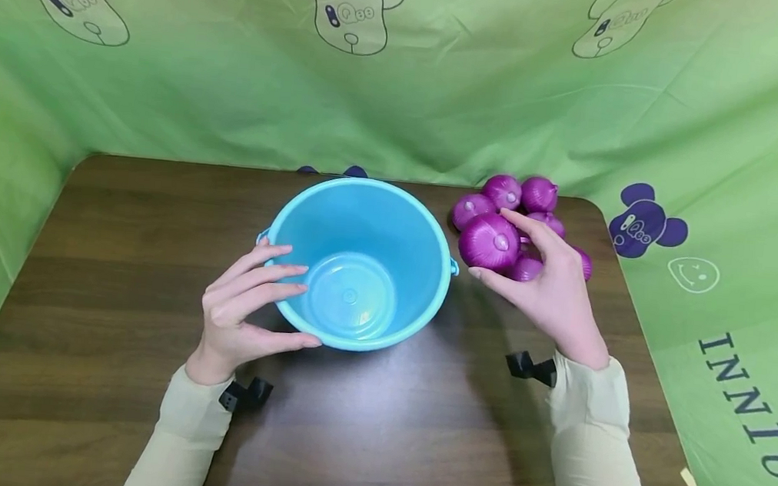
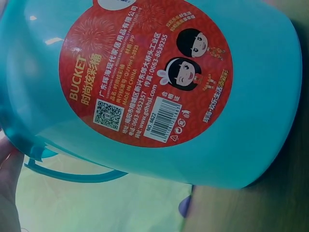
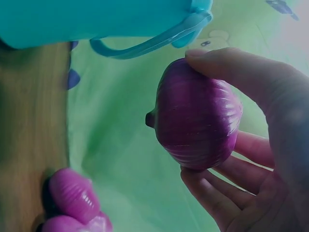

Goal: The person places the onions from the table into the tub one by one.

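A light blue plastic bucket (image 1: pixel 359 263) stands upright on the wooden table, its inside bare. My left hand (image 1: pixel 244 307) holds its rim at the near left, with the fingers over the edge and the thumb along the front. In the left wrist view, the bucket's side carries a round red label (image 2: pixel 145 77). To the right of the bucket, my right hand (image 1: pixel 545 280) grips a purple onion (image 1: pixel 489 242) between thumb and fingers. The right wrist view shows this onion (image 3: pixel 195 116) up off the table, below the bucket's handle (image 3: pixel 149 46) in that picture.
Several more purple onions (image 1: pixel 502 191) lie together at the table's back right, partly hidden behind my right hand. Green printed cloth (image 1: pixel 428 107) hangs behind and beside the table (image 1: pixel 114 288). Each wrist wears a small black camera mount (image 1: pixel 247 395).
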